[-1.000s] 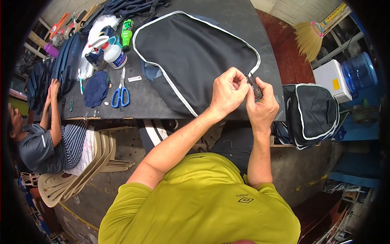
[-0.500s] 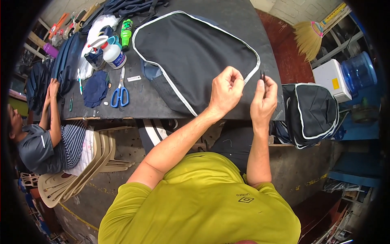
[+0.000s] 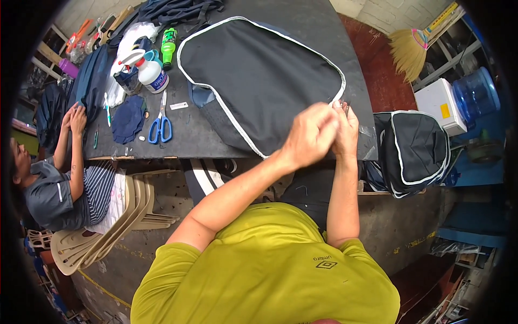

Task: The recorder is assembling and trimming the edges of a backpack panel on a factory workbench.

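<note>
A black backpack [image 3: 253, 70] edged with white piping lies flat on the dark table. My left hand [image 3: 312, 136], slightly blurred, is closed in a pinch over the bag's near right corner. What its fingers hold, if anything, is hidden. Against its fingertips, by the white piping, is my right hand [image 3: 347, 129]. It is closed on a small dark two-pronged tool [image 3: 345, 107], like thread snips or tweezers, mostly covered by the fingers.
Blue-handled scissors [image 3: 160, 127], a white spray bottle [image 3: 152, 75], a green bottle [image 3: 168, 46] and a dark fabric piece [image 3: 128, 120] lie or stand left of the bag. Another piped backpack [image 3: 423, 151] sits at the right. A co-worker [image 3: 51, 189] handles dark cloth at far left.
My left hand has moved right and slightly down, meeting my right hand, which has shifted a little left. The dark tool is now less visible. The co-worker's hands moved slightly.
</note>
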Demonstrator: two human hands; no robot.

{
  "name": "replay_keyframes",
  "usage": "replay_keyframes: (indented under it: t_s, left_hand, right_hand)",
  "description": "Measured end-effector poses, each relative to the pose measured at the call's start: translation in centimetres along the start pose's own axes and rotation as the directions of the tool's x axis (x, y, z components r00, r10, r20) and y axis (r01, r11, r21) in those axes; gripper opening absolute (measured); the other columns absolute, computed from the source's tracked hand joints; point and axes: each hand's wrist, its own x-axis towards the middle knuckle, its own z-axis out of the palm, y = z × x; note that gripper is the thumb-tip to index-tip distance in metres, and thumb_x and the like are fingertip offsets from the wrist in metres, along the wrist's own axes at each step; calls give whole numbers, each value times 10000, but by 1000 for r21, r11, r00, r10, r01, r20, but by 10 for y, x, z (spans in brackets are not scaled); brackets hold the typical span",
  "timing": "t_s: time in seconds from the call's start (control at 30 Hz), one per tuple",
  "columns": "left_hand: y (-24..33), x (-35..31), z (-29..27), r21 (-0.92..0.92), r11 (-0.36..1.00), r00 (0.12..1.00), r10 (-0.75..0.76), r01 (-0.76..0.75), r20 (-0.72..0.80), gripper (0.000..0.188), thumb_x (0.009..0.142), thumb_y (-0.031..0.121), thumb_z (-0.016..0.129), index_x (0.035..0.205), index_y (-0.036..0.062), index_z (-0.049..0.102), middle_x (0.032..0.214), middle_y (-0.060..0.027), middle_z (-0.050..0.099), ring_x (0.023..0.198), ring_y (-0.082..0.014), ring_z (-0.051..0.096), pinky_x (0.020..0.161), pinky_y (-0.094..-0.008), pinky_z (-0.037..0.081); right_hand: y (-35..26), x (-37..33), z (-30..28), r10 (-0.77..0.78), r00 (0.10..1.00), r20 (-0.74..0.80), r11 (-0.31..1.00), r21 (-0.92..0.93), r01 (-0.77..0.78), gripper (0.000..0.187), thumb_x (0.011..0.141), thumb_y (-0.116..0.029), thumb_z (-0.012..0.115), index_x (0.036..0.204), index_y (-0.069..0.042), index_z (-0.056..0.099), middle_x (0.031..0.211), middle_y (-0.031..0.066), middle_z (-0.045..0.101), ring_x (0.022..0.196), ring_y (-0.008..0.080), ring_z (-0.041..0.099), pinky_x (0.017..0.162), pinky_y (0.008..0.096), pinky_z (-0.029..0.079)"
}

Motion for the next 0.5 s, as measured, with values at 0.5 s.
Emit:
replay_keyframes:
  t_s: [0.5]
  left_hand:
    - [44,-47,-63,536,844,992,-53,-16,112,192,830,129,861,957,91,722,952,-67,703,865,-293,682,769,-426,534]
  right_hand:
    - [-25,-3,11,-495,866,73,759,-449,472,163,1047,-104,773,1191,-29,753,845,-69,643,711,13,509,654,190,421]
